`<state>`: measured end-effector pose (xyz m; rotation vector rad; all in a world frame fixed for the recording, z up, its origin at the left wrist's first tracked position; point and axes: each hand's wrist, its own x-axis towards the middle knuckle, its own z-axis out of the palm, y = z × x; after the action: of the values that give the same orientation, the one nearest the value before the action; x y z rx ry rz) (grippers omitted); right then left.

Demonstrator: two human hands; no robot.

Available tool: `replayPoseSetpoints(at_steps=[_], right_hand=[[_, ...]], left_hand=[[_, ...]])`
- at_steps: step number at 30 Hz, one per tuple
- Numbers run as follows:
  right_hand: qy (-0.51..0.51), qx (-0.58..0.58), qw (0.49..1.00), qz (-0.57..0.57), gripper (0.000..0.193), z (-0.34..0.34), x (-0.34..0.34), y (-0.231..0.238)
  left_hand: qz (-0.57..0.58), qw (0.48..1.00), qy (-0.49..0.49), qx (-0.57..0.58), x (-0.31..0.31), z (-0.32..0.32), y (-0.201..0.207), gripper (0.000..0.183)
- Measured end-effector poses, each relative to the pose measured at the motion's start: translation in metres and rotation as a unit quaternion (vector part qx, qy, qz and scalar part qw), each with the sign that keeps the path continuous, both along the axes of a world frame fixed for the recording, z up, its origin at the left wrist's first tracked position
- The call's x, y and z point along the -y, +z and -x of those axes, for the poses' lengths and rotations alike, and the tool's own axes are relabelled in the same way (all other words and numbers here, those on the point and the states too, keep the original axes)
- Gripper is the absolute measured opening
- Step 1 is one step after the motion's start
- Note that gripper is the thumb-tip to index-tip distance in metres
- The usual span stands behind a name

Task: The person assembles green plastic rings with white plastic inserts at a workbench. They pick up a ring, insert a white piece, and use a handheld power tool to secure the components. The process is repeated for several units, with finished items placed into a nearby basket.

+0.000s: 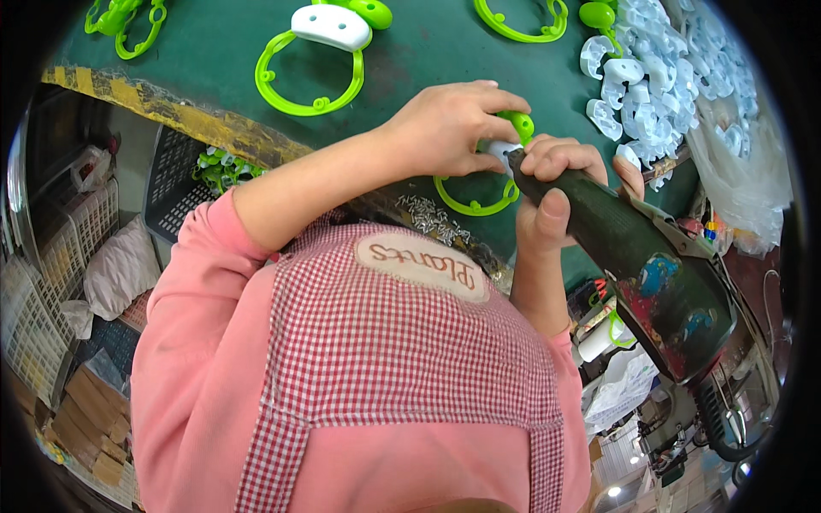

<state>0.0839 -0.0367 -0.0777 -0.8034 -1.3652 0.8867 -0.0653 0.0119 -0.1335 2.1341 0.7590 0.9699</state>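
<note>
My left hand is closed on a bright green ring part with a white piece and a rounded green knob at its top. My right hand wraps round a dark power screwdriver with worn stickers and a metal lever along its side. The narrow end of the tool meets the white piece beside my left fingertips. Whether a screw sits at its tip is hidden. A pile of small silver screws lies near the table edge, below the ring.
On the green tabletop lie another ring with a white piece and more green parts. Pale blue-white plastic pieces are heaped at right beside a clear plastic bag. A dark crate holding green parts stands below the yellow-marked edge.
</note>
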Motion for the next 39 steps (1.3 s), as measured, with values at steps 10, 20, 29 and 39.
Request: replayPoseSetpoints(at_steps=[10, 20, 29, 39], right_hand=[[0.016, -0.162, 0.986, 0.045, 0.094, -0.006, 0.044, 0.023], [-0.030, -0.104, 0.987, 0.121, 0.092, -0.006, 0.079, 0.026], [-0.041, -0.117, 0.991, 0.055, 0.094, -0.018, 0.073, 0.035], [-0.040, -0.116, 0.992, 0.021, 0.096, -0.020, 0.070, 0.036]], left_hand=[[-0.032, 0.998, 0.031, -0.035, 0.013, 0.007, 0.004, 0.038], [0.003, 0.996, -0.058, -0.062, 0.068, 0.027, 0.022, 0.020], [0.016, 0.996, -0.087, -0.028, 0.066, 0.005, 0.022, 0.017], [-0.070, 0.995, -0.055, -0.052, 0.060, -0.002, 0.031, 0.009]])
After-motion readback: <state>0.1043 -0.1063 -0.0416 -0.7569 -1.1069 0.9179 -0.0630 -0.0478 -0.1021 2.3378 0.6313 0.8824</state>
